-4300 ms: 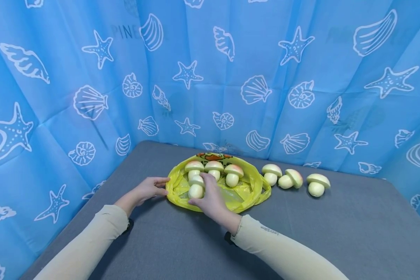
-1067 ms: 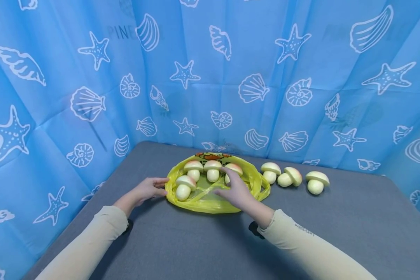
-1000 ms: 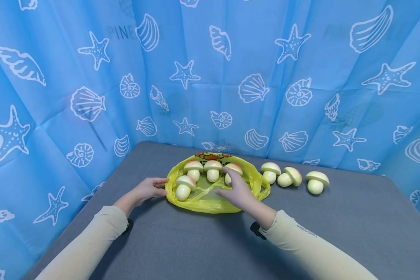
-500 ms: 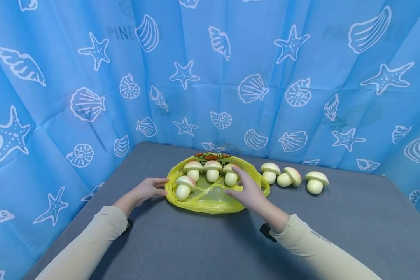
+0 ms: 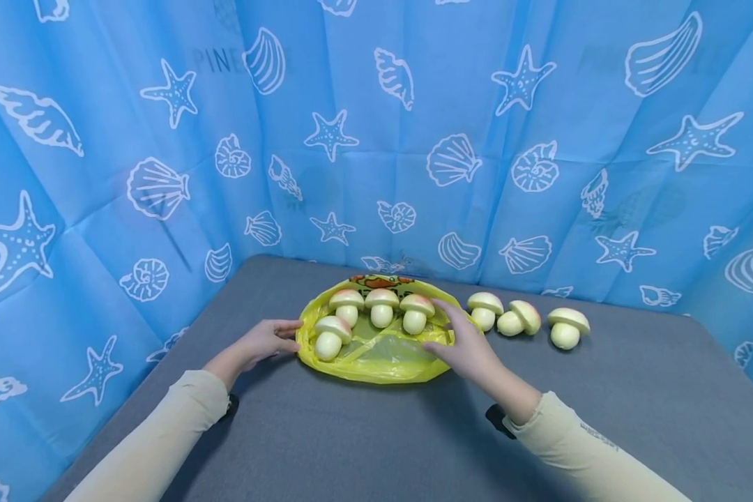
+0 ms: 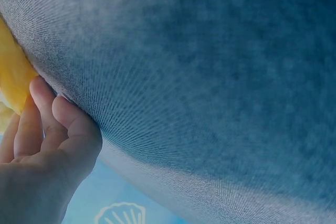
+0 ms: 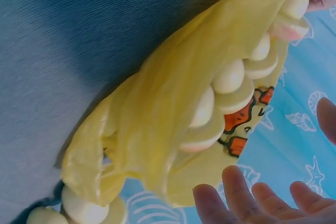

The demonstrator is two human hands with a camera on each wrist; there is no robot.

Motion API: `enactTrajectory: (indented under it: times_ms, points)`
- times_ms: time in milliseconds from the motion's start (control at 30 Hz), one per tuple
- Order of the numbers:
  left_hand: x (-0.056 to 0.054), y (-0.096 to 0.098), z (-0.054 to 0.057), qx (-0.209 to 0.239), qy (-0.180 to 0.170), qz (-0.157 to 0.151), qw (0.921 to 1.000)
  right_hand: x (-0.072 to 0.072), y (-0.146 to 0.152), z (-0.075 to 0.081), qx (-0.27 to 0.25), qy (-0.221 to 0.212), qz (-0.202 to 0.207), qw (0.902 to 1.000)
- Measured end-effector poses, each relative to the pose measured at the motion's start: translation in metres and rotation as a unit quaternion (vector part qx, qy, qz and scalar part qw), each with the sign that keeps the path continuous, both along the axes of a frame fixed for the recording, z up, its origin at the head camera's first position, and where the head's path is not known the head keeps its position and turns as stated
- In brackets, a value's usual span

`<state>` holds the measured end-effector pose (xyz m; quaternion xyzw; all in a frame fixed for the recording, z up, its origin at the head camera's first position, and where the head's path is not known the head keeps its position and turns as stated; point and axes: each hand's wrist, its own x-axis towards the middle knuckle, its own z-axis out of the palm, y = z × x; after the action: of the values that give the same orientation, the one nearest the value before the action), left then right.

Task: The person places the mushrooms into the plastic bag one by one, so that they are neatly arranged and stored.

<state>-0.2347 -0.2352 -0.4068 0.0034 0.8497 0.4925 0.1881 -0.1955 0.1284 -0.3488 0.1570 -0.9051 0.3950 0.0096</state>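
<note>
A yellow plastic bag (image 5: pixel 383 366) lies on the table with its mouth spread wide. Several pale toy mushrooms with pink-tinged caps are inside: one mushroom (image 5: pixel 329 338) at the left front, the others, such as this mushroom (image 5: pixel 382 308), in a row behind. My left hand (image 5: pixel 260 345) touches the bag's left rim with its fingertips, also seen as a hand (image 6: pixel 47 150) in the left wrist view. My right hand (image 5: pixel 467 348) holds nothing; its thumb and fingers are spread at the bag's right end. In the right wrist view its fingers (image 7: pixel 239 195) are apart from the mushrooms.
To the right of the bag three more mushrooms stand or lie in a row: one upright (image 5: pixel 485 311), a tilted mushroom (image 5: pixel 519 318) and a mushroom (image 5: pixel 567 328) farthest right. A blue seashell-print curtain (image 5: pixel 376 139) borders the grey table (image 5: pixel 326 439).
A mushroom held by my right hand 4.3 seconds ago now lies at the bag's left front, released. That hand has moved right across the bag. The left hand has stayed put.
</note>
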Motion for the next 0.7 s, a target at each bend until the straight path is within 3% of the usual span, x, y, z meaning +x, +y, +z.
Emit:
enactTrajectory:
  times_ms: [700]
  points:
    - [0.004,0.001,0.002,-0.002,0.011,-0.003,0.9999,0.003,0.043,-0.007,0.023,0.066,-0.017,0.9974]
